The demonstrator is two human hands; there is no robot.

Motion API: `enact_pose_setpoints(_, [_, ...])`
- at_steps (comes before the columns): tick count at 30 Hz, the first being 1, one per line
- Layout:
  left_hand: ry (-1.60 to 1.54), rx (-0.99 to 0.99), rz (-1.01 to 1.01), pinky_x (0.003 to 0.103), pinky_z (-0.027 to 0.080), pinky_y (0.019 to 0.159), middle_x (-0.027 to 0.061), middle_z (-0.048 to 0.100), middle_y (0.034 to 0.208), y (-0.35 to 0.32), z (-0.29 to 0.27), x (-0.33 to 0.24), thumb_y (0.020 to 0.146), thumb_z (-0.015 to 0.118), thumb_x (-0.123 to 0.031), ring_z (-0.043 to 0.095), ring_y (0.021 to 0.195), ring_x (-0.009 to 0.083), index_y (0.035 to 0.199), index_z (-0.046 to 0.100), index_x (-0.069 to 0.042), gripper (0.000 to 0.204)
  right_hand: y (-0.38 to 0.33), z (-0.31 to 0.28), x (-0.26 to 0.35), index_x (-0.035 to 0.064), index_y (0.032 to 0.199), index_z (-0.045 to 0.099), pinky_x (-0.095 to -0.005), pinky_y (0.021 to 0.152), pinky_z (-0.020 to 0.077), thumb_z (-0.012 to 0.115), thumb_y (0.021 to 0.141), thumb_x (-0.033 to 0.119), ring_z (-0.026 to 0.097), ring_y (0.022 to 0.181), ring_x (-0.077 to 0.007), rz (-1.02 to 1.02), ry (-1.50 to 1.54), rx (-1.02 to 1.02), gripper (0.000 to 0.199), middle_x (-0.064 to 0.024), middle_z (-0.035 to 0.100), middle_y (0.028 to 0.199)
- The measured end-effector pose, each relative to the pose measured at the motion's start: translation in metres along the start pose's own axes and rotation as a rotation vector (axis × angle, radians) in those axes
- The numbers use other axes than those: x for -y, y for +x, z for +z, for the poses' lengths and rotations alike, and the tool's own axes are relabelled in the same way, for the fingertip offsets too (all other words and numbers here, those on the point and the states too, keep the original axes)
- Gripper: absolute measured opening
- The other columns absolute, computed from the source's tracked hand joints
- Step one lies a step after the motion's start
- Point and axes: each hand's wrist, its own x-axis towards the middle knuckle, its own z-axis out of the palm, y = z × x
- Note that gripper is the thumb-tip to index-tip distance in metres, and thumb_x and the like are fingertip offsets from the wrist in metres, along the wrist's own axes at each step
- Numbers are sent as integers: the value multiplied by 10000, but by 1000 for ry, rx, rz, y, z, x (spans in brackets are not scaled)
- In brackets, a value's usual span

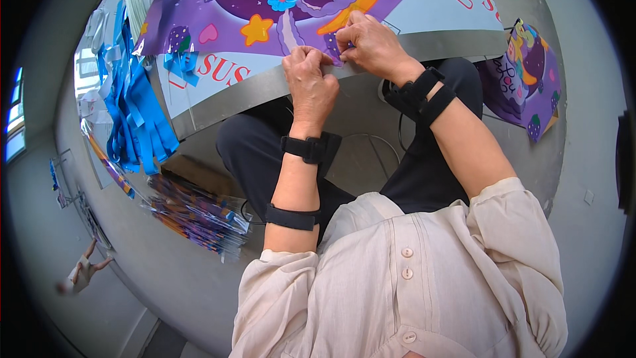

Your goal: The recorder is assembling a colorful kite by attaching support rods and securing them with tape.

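Observation:
A glossy purple plastic sheet (228, 0), printed with a cartoon figure, an orange moon, stars and berries, lies spread over the table and narrows to a corner at the near edge. At that corner my left hand (309, 83) pinches the sheet between thumb and fingers. Just to its right, my right hand (376, 45) is also closed on the sheet's near corner, fingertips bent down. The two hands almost meet, and what lies under the fingertips is hidden. Both forearms wear black straps.
The table's grey metal edge (228, 111) curves before my knees. Blue strips (136, 109) hang off its left side. Below lies a stack of packaged printed sheets (195, 215). Another purple printed sheet (530, 83) hangs at right. A person (83, 272) is far left.

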Motion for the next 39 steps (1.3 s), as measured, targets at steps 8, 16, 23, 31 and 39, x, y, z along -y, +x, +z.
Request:
enact_pose_setpoints(8, [17,-15,-8,363,390,770,101,536,841,2,2,0,638,608,-10,460,845,275,730,643,-39,103,-2,-3,-7,148,729,661,-369,756,460,689,663,79,539,920,-259,-54,38,43,99,-65,540,892])
enact_pose_setpoints(16, [48,-12,-58,371,385,771,86,542,825,2,2,-7,611,748,-113,466,840,271,705,647,-50,152,6,-3,-18,108,757,659,-363,753,466,651,670,32,559,871,-279,-56,191,50,116,-80,563,879])
enact_pose_setpoints(23, [80,-25,-67,379,382,796,89,546,831,3,3,-10,589,752,-130,475,864,278,685,645,-53,163,4,-7,-14,50,719,630,-364,745,465,689,683,91,553,856,-282,-6,138,84,80,-98,557,867])
enact_pose_setpoints(31, [107,-57,-65,390,385,798,95,547,846,4,5,-12,570,756,-150,476,867,293,666,626,-47,191,3,-6,-14,30,732,597,-311,711,456,726,656,68,529,796,-228,-80,148,22,155,-69,512,830])
enact_pose_setpoints(39, [132,-56,-72,403,387,791,97,539,845,4,6,-14,584,743,-135,474,869,295,662,616,-49,172,-3,-4,-14,18,725,587,-320,709,459,708,624,11,525,810,-226,-72,138,28,158,-65,509,841])
